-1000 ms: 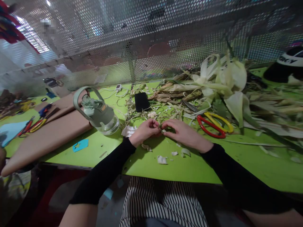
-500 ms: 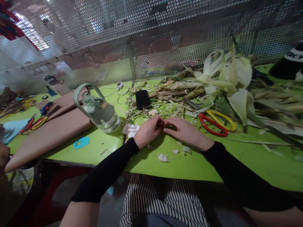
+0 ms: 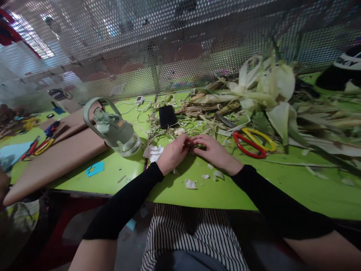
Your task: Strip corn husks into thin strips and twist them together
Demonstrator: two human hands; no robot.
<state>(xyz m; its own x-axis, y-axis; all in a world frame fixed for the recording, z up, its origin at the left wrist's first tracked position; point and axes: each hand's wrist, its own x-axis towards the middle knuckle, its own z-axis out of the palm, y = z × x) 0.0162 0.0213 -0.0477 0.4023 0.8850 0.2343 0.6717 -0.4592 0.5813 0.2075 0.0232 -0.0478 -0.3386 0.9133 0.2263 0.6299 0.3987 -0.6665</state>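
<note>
My left hand (image 3: 173, 153) and my right hand (image 3: 212, 151) meet fingertip to fingertip just above the green table (image 3: 169, 192). Both are pinched closed around something small that the fingers hide; its kind does not show. Right behind them lies a pale, lumpy little piece (image 3: 179, 131) among shredded husk bits. A crumpled white tissue (image 3: 153, 153) is beside my left wrist. Scissors with red and yellow handles (image 3: 250, 145) rest to the right of my right hand, their blades pointing away into the husks.
A pale green water bottle (image 3: 114, 133) stands at left, near brown paper (image 3: 59, 162) and pliers (image 3: 45, 146). Behind my hands lies a black phone (image 3: 167, 116). Corn husks (image 3: 267, 94) heap up at the right. A perforated metal screen (image 3: 152, 49) closes the back. Scraps (image 3: 191, 184) lie in front.
The view has shifted slightly. My hands stay together at the fingertips, and the right-hand fingers have moved a little over the left ones. Nothing on the table has visibly been moved.
</note>
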